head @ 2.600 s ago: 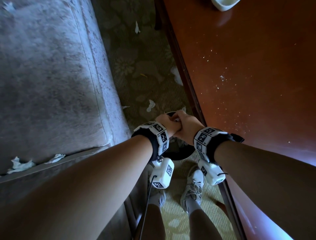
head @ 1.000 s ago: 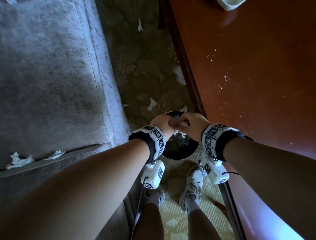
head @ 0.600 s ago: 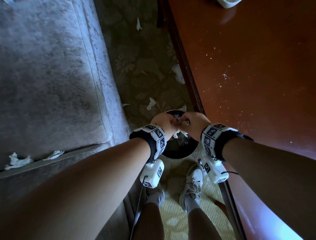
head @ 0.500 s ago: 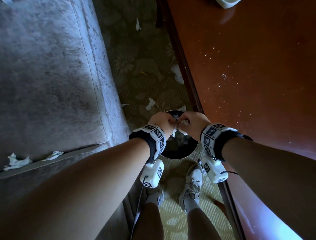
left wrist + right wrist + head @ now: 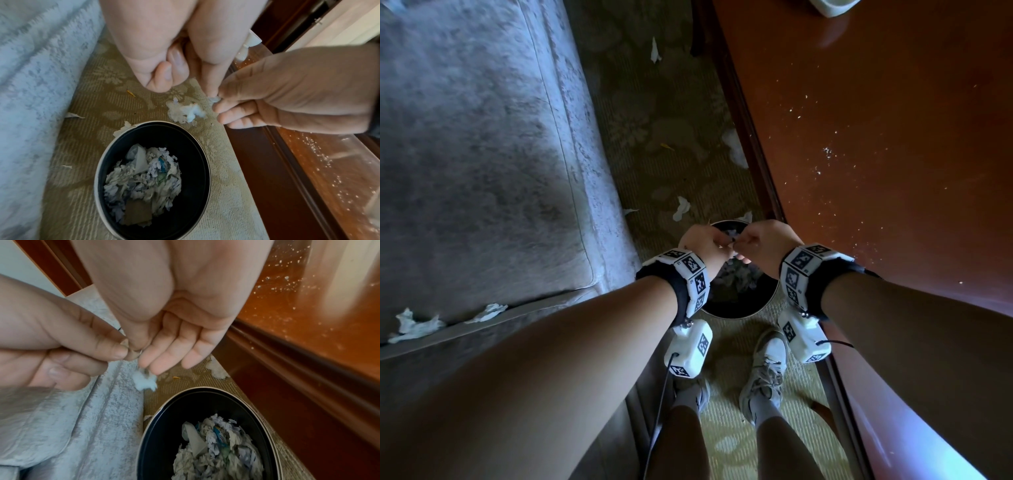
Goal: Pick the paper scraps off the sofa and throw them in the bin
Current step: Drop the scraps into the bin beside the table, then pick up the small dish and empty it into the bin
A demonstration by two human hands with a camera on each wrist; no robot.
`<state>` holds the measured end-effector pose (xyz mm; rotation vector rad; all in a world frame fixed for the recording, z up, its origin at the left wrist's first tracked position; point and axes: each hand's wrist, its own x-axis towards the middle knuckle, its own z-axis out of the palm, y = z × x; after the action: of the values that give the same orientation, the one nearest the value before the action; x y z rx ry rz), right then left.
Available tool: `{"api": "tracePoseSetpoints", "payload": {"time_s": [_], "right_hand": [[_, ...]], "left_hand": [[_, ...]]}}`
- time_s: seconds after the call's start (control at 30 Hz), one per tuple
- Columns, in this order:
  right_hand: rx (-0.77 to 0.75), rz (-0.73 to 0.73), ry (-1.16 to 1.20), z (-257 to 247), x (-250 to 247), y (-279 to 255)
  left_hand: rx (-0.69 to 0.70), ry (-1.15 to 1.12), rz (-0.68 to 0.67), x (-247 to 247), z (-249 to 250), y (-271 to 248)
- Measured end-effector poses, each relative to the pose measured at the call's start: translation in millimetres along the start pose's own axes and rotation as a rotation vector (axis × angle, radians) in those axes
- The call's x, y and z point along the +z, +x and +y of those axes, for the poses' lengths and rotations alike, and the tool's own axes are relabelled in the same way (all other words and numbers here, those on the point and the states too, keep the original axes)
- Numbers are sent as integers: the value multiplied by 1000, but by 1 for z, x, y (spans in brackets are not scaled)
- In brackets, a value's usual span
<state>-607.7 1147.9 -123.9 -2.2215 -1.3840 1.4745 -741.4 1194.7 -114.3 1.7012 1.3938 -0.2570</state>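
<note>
A small white paper scrap (image 5: 213, 99) sits pinched where the fingertips of both hands meet, above the far rim of the bin (image 5: 206, 162) rather than over its middle. The left hand (image 5: 705, 245) is curled, thumb and forefinger nipping the scrap; the right hand (image 5: 765, 241) nips it from the other side with its remaining fingers hanging loose.

The danger, as I judge it, is the drop. The scrap is light and held close to the rim, so letting go here could send it onto the carpet (image 5: 654, 144), where several white bits (image 5: 681, 207) already lie around the bin. It may also cling to a fingertip.

The bin, already holding a heap of shredded paper (image 5: 144, 175), stands in a narrow strip between the sofa (image 5: 482, 154) and the wooden table edge (image 5: 743, 120), with the person's shoes (image 5: 765, 370) just behind it. Room runs mainly along the strip. Two more scraps (image 5: 414, 325) wait on the sofa's near seam, well to the left.
</note>
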Motion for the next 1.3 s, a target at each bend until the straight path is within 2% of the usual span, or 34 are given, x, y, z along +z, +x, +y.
{"api": "tracePoseSetpoints", "payload": {"time_s": [0.17, 0.3, 0.47, 0.6, 0.73, 0.83, 0.9, 1.03, 1.1, 1.17, 1.3], "right_hand": [[75, 65, -71, -4, -4, 0], [77, 29, -139, -9, -7, -1], [82, 63, -162, -20, -7, 2], [-13, -48, -281, -34, -10, 3], [18, 9, -316, -50, -22, 0], [14, 98, -228, -60, -36, -4], [36, 158, -229, -73, -51, -9], [53, 141, -202, -105, -86, -10], [48, 164, -93, -116, -100, -12], [54, 262, 30, -119, -114, -10], [130, 396, 210, -104, -142, 11]], "left_hand": [[-9, -28, -42, 5, -1, 0], [-10, -17, -11, 16, -7, -7], [-52, 179, -177, 6, -3, 1], [-12, 317, -66, -6, -1, -3], [16, 396, -13, -26, 5, -4], [100, 405, 18, -49, 11, -1], [121, 328, 12, -69, 22, -2], [151, 255, 136, -109, 47, -6], [199, 249, 161, -127, 60, -4], [225, 201, 144, -140, 74, -1], [255, 134, 173, -144, 99, 24]]}}
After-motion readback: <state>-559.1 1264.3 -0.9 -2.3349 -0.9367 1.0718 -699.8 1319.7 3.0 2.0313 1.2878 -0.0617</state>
